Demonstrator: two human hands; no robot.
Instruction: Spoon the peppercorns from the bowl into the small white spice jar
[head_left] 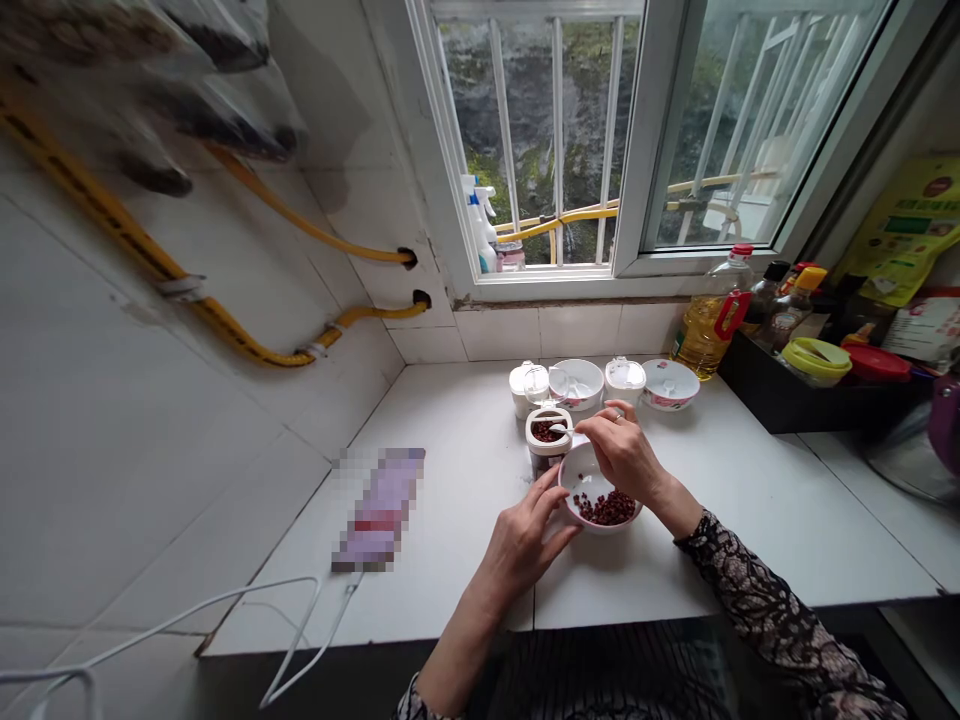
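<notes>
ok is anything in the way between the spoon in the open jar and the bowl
Nothing visible blocks the spoon between the open jar and the bowl. The left hand holds the bowl's left side, close to the jar.

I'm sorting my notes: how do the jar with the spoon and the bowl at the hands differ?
The jar is narrow; the bowl is wider. The spoon dips into the jar, while the left hand holds the bowl's side. Both contain dark red pieces.
</notes>
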